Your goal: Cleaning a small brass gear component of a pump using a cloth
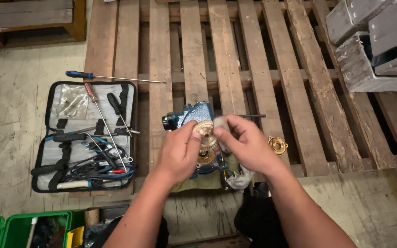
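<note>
Fingers (190, 133) of the left hand (178, 154) pinch a toothed brass gear (204, 128), while the right hand (244, 143) presses a small pale cloth wad (219, 122) against its rim, in the head view, the only view. Both hands are closed on what they hold, directly above a blue gearbox housing (194, 114) that rests on a wooden pallet (226, 59).

Risks, as a judgement: the gear is held only by fingertips over slatted boards, so a slip could send it down a gap between the slats; the loose brass cap (277, 145), just right of the right hand, sits near such a gap too. Fibres from the cloth could catch in the teeth.

Count: one gear in hand, one brass cap, one housing, one open tool pouch (86, 138) well left of the left hand. One blue-handled screwdriver (111, 77) lies beyond the pouch; the tools inside overlap too much to count. Grey cast blocks (373, 41) sit far right, at least three. Green bins (24, 229) stand at lower left, two visible.
</note>
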